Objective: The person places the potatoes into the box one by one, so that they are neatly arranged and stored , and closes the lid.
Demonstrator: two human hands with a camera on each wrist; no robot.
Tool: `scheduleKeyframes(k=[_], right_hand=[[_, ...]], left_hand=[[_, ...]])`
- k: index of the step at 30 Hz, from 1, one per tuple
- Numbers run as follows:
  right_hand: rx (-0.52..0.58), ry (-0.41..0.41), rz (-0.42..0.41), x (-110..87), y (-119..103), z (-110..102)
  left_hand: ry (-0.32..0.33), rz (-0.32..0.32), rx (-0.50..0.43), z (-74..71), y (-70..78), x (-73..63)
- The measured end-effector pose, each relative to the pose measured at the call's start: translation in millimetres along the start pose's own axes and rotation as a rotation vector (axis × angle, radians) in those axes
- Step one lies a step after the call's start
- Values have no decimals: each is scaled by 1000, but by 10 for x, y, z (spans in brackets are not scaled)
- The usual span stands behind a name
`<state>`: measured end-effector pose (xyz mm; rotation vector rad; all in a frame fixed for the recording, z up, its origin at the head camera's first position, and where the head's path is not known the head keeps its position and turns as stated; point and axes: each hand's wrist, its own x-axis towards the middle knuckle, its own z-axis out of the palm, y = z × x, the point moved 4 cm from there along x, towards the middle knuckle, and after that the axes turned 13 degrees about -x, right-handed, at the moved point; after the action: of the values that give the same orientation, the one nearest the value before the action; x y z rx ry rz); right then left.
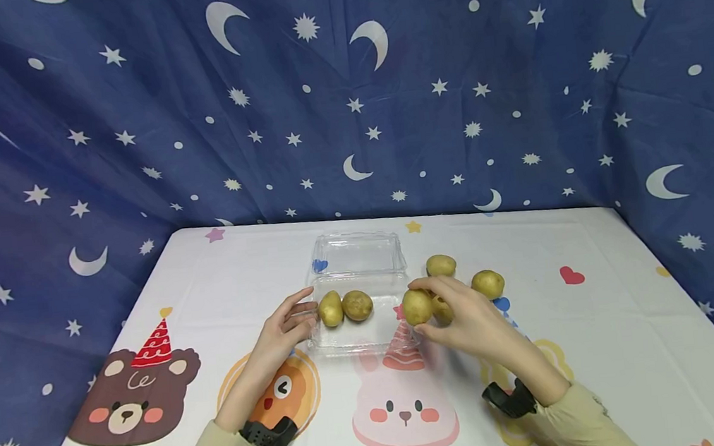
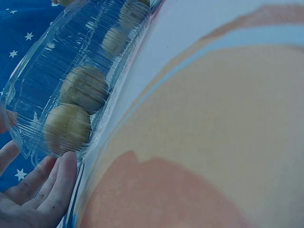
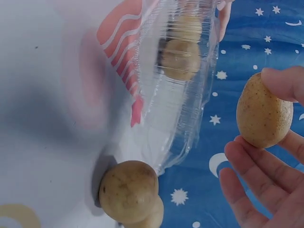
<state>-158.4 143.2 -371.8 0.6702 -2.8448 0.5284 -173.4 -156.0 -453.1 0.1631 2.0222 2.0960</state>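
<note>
Here, right hand [image 1: 467, 318] pinching speckled, oval, yellow-brown potato [image 3: 263, 113], left hand [image 1: 282, 334] loose-fingered, seemingly touching clear container [image 1: 357, 338]

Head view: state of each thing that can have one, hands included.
Box: open, holding two potatoes
Lid: folded back behind the base
Left hand: fingers extended at box's left end
Right hand: pinching a potato
Held potato: off the table
Loose potatoes: three, right of box
Curtain: hung, creased
</note>
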Motion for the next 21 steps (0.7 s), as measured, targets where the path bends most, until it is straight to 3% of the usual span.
scheduleKeyframes(k=[21], right_hand=[[88, -13, -65, 317, 51, 235]], left_hand=[[9, -5, -3, -9, -23, 15]])
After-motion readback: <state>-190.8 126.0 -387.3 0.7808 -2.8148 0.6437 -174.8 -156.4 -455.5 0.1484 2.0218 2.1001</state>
